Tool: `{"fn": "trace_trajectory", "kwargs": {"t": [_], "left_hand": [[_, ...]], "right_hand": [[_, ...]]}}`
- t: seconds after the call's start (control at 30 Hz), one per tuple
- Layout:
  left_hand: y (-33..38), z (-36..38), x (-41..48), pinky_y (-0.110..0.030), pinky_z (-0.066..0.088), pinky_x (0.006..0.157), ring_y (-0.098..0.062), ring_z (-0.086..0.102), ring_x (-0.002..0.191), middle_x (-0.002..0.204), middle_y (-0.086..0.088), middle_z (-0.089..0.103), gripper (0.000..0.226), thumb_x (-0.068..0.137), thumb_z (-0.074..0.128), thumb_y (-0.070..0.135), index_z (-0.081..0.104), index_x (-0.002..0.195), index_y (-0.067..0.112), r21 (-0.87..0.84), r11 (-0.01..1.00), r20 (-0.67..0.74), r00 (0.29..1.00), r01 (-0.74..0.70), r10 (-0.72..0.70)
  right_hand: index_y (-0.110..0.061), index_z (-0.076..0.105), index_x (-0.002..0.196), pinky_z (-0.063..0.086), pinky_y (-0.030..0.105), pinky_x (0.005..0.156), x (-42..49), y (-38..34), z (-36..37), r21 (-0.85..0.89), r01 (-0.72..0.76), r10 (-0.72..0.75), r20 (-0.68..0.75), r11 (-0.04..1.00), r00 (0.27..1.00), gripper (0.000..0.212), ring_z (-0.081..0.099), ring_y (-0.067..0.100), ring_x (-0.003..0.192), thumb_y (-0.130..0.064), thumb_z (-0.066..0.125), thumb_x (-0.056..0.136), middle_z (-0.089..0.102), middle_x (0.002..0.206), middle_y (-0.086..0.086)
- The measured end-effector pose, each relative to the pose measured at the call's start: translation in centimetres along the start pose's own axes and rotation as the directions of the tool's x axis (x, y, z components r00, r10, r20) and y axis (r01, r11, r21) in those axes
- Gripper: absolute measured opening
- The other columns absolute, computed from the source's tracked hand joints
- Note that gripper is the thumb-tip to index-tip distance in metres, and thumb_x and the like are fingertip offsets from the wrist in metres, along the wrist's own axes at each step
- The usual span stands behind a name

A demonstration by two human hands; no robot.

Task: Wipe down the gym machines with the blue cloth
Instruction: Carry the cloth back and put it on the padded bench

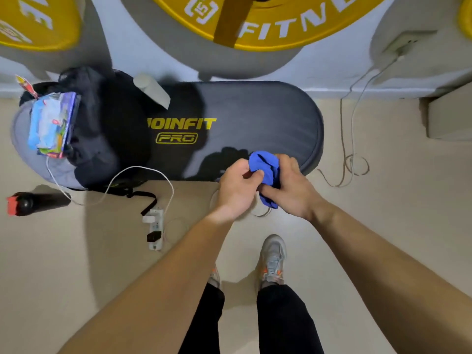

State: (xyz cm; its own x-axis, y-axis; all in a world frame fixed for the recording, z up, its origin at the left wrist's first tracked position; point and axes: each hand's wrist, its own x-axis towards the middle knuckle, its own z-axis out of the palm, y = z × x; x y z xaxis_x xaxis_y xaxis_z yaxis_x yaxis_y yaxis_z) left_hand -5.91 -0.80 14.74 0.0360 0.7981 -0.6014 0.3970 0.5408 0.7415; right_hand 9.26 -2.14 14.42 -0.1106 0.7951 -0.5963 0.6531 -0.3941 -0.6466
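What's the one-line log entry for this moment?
step: readying cloth | left hand: gripping blue cloth | right hand: gripping blue cloth | bench pad: cloth not yet on it

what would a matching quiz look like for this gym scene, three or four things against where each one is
Things:
1. blue cloth
2. black bottle
3. power strip
4. colourful packet

Places:
A. on the floor beside the bench's left end
B. held in both hands
C. on the dark bag on the bench
D. on the floor in front of the bench

Pairs: 1-B, 2-A, 3-D, 4-C
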Motion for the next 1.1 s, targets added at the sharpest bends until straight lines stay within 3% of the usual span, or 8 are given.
{"fn": "trace_trajectory", "kwargs": {"t": [0.1, 0.23, 0.37, 0.5, 0.6, 0.73, 0.97, 1.1], "left_hand": [[-2.4, -0.6, 2.2, -0.044, 0.054, 0.085, -0.018, 0.067, 0.089, 0.089, 0.004, 0.071, 0.005, 0.087, 0.061, 0.025, 0.063, 0.09, 0.023, 0.049, 0.998, -0.087, 0.995, 0.043, -0.039], [-4.0, -1.8, 4.0, -0.038, 0.054, 0.08, -0.019, 0.061, 0.08, 0.082, 0.009, 0.065, 0.011, 0.091, 0.055, 0.019, 0.062, 0.09, 0.027, 0.173, 0.985, -0.138, 0.99, 0.022, 0.003], [-4.0, -4.5, 4.6, -0.036, 0.049, 0.079, -0.018, 0.058, 0.089, 0.095, 0.006, 0.065, 0.013, 0.093, 0.053, 0.023, 0.065, 0.099, 0.024, 0.517, 0.842, 0.039, 0.986, -0.157, 0.161], [-2.4, -6.3, 6.2, -0.039, 0.045, 0.08, -0.023, 0.055, 0.091, 0.098, 0.001, 0.059, 0.013, 0.096, 0.053, 0.022, 0.064, 0.101, 0.019, 0.653, 0.706, 0.115, 0.958, -0.273, 0.265], [0.2, -7.3, 7.4, -0.038, 0.044, 0.079, -0.024, 0.055, 0.091, 0.099, -0.002, 0.058, 0.01, 0.097, 0.052, 0.015, 0.061, 0.102, 0.016, 0.663, 0.675, 0.056, 0.921, -0.322, 0.385], [4.6, -9.2, 8.0, -0.041, 0.046, 0.074, -0.025, 0.056, 0.084, 0.093, 0.001, 0.06, 0.008, 0.095, 0.055, 0.019, 0.049, 0.098, 0.021, 0.563, 0.794, -0.125, 0.926, -0.23, 0.357], [7.0, -12.0, 8.9, -0.033, 0.042, 0.068, -0.025, 0.054, 0.081, 0.095, -0.008, 0.058, 0.018, 0.085, 0.052, -0.005, 0.063, 0.09, 0.009, 0.69, 0.541, -0.111, 0.669, -0.48, 0.735], [3.5, -11.0, 9.4, -0.029, 0.044, 0.079, -0.026, 0.056, 0.089, 0.098, -0.008, 0.058, 0.014, 0.083, 0.065, 0.006, 0.061, 0.096, 0.008, 0.674, 0.551, -0.041, 0.72, -0.492, 0.693]], "right_hand": [[-0.033, 0.042, 0.115, 0.046, 0.036, 0.083, 1.7, 1.8, 0.7, 0.017, -0.039, 0.039, -0.028, 0.999, 0.999, 0.03, 0.056, 0.015, 0.097, -0.052, 0.051, 0.094, 0.046, 0.114, -0.006], [-0.022, 0.048, 0.097, 0.041, 0.036, 0.071, 3.1, 4.0, 0.1, -0.167, -0.028, 0.02, -0.044, 0.986, 0.999, 0.017, 0.054, 0.025, 0.085, -0.036, 0.042, 0.103, 0.057, 0.088, -0.004], [-0.031, 0.057, 0.082, 0.041, 0.031, 0.068, 3.1, 5.1, -1.6, -0.301, -0.014, 0.005, -0.031, 0.954, 1.0, 0.016, 0.056, 0.023, 0.08, -0.034, 0.056, 0.098, 0.059, 0.082, -0.007], [-0.025, 0.062, 0.089, 0.042, 0.031, 0.07, 4.1, 3.5, -3.7, -0.338, -0.044, -0.008, -0.151, 0.94, 0.988, 0.014, 0.056, 0.024, 0.082, -0.032, 0.056, 0.099, 0.057, 0.081, -0.005], [-0.025, 0.059, 0.089, 0.038, 0.03, 0.066, 5.5, 0.8, -5.6, -0.308, -0.038, -0.039, -0.241, 0.95, 0.97, 0.015, 0.057, 0.029, 0.08, -0.026, 0.049, 0.1, 0.059, 0.073, -0.006], [-0.026, 0.059, 0.103, 0.052, 0.042, 0.076, 6.8, -2.6, -8.5, -0.251, 0.017, -0.117, -0.39, 0.968, 0.913, 0.012, 0.06, 0.033, 0.088, -0.024, 0.047, 0.099, 0.07, 0.095, 0.003], [-0.016, 0.063, 0.102, 0.048, 0.044, 0.078, 6.7, -4.8, -11.3, -0.359, 0.178, -0.364, -0.562, 0.916, 0.743, 0.017, 0.058, 0.035, 0.092, -0.014, 0.05, 0.091, 0.067, 0.101, 0.009], [-0.015, 0.066, 0.102, 0.049, 0.043, 0.072, 6.9, -1.8, -8.5, -0.433, 0.165, -0.394, -0.519, 0.886, 0.759, 0.016, 0.059, 0.037, 0.084, -0.018, 0.055, 0.091, 0.065, 0.093, 0.011]]}}
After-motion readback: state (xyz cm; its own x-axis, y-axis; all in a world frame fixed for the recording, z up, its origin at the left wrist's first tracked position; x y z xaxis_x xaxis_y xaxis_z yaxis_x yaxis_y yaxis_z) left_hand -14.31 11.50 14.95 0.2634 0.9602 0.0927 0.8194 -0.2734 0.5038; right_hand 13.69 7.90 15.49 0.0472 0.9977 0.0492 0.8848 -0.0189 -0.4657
